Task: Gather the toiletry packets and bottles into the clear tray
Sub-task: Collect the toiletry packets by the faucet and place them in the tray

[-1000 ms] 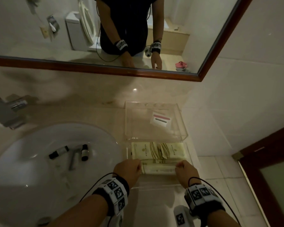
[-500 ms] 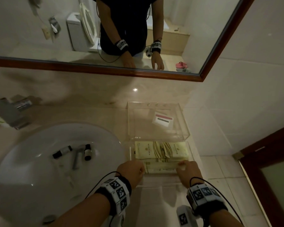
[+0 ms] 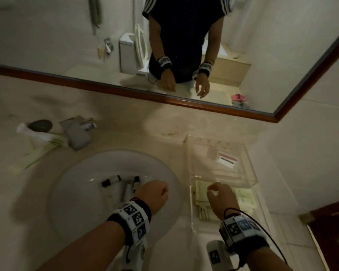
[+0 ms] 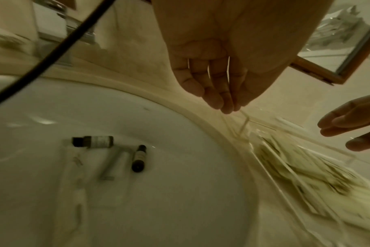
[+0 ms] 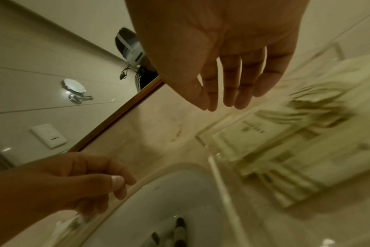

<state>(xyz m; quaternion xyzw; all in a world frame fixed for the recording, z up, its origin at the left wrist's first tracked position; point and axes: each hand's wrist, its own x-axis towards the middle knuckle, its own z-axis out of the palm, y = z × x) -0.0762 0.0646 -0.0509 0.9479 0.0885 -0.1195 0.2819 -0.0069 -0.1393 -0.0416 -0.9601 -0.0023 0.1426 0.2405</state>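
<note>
— Two bottles (image 4: 93, 141) lay in the sink (image 3: 76, 192), did they?

— Yes, both on their sides near the middle of the basin, dark glass with pale labels, one (image 4: 139, 158) pointing its cap away from the person. A pale tube (image 4: 112, 163) lay between them.

— And the hands?

— Neither held anything. The left hand (image 3: 153, 196) hung over the sink's right part, just beside the bottles, fingers (image 4: 211, 93) loosely curled downward. The right hand (image 3: 221, 198) hung over the tray (image 3: 191, 192), fingers (image 5: 230, 90) relaxed and nearly straight, apart from the packets (image 3: 245, 198) beneath it.

— Where did the tray stand?

— On the table (image 3: 125, 141), just right of the sink. It was clear, with two compartments. The near one held the packets, the far one a white card (image 3: 227, 160) with a red and dark stripe.

— How did the packets look?

— Pale yellow-green, flat, rectangular, piled overlapping. One on top (image 5: 249, 133) bore a small dark emblem and a line of print; the rest were too blurred to read.

— Anything else about?

— More pale green packets (image 3: 45, 151) lay on the table left of the tap (image 3: 76, 132), well apart from both hands, beside a white tube (image 3: 33, 133) and a dark round thing (image 3: 40, 125).
</note>
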